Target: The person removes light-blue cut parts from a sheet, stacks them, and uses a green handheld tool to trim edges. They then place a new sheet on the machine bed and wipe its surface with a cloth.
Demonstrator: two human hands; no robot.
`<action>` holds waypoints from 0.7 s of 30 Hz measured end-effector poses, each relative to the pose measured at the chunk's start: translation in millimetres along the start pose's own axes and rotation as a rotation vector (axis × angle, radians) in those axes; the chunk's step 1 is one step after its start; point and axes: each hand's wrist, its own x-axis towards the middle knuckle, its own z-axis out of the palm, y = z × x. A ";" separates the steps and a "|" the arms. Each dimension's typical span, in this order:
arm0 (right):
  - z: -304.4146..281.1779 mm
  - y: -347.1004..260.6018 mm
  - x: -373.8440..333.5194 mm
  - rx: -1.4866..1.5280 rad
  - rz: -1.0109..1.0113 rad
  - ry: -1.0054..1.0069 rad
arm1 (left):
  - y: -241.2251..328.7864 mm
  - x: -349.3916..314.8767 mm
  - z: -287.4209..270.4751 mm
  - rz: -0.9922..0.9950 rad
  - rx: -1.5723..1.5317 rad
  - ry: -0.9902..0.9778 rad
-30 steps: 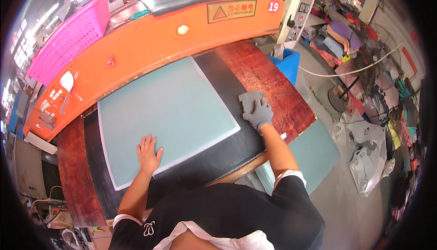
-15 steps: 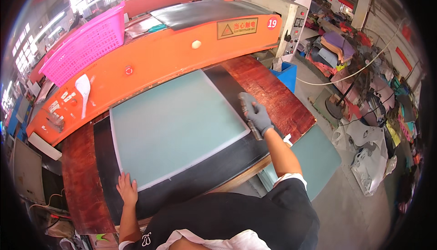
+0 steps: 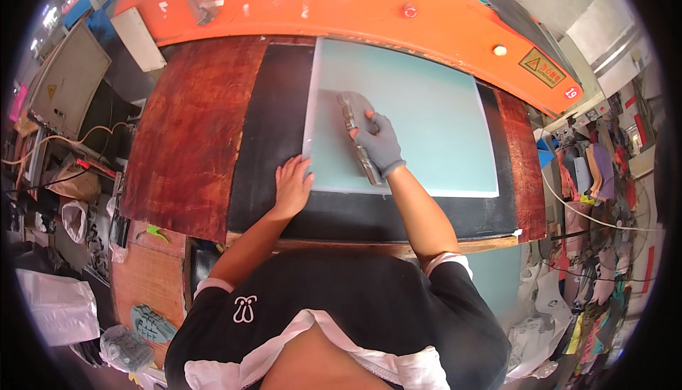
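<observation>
A pale green, translucent sheet with a whitish edge lies flat on a black pad. My right hand, in a grey glove with bare fingertips, is closed round a long, narrow metal cutting die. The die is over the left part of the sheet, and a shadow falls beside it. Whether its lower edge touches the sheet I cannot tell. My bare left hand rests at the sheet's near left corner, fingers stretched out, holding nothing.
Worn red-brown board flanks the pad. Behind it runs an orange machine beam with a red button and a cream knob. A grey cabinet stands left. Coloured scraps heap at right, near more green sheets.
My right hand has carried the die from the pad right of the sheet to over its left part. The view has swung left. My left hand stays near the same corner.
</observation>
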 end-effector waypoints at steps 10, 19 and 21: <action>49.5 21.3 -2.9 -0.583 -0.049 0.074 | -9.8 13.5 -2.4 0.001 -0.161 0.010; -6.9 62.7 -48.0 -0.394 -0.535 -0.131 | -22.9 153.6 12.1 0.024 -0.310 -0.030; -3.0 62.7 -50.6 -0.496 -0.513 -0.114 | -21.0 169.9 20.4 0.049 -0.269 -0.097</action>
